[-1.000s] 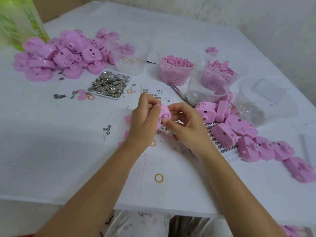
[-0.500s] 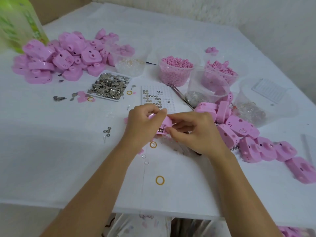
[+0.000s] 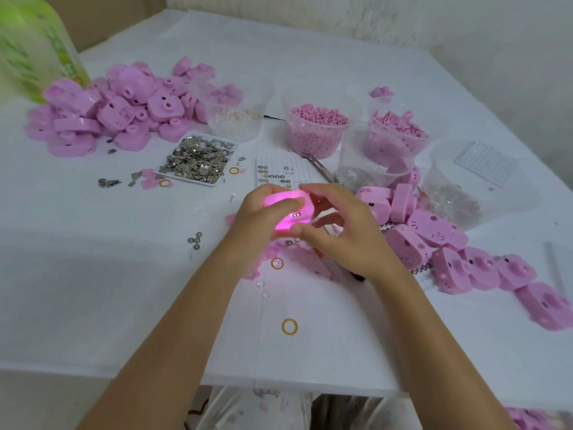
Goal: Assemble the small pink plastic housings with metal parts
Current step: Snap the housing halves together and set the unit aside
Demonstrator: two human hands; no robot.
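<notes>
white cloth-covered table (image 3: 93, 274), pale wall behind. one pink housing (image 3: 286, 209) held up off table between both hands, glowing pink from inside. left hand (image 3: 257, 225) curled round its left side, thumb laid across top face. right hand (image 3: 344, 237) pinching right edge, thumb at lower corner, fingertip at upper corner, remaining fingers loosely curled.

likely step: pressing housing closed or checking light after fitting metal parts. to do well: squeeze evenly from both ends, keep left thumb off small dark slot (image 3: 295, 215) on face, hold level to avoid spilling loose parts, set down only once flush. seam hidden by fingers, cannot tell if fully shut.

counts:
- 1 housing in hand
- far heap of housings (image 3: 124, 113) well beyond left fingers, too piled to count
- near row of housings (image 3: 434, 237) just right of right fingers, roughly a dozen, overlapped
- 1 tray of metal parts (image 3: 198, 158) beyond left fingers
- 5 clear tubs (image 3: 369, 150) beyond fingertips, 2 with pink bits
- 4 yellow rings (image 3: 289, 326): 2 on wrist side, 2 beyond fingers
- 1 tweezers (image 3: 319, 169) beyond right fingertips
- 1 green bottle (image 3: 31, 48) far left, blurred
- small cluster of coin cells (image 3: 195, 238) left of left hand, about 5
</notes>
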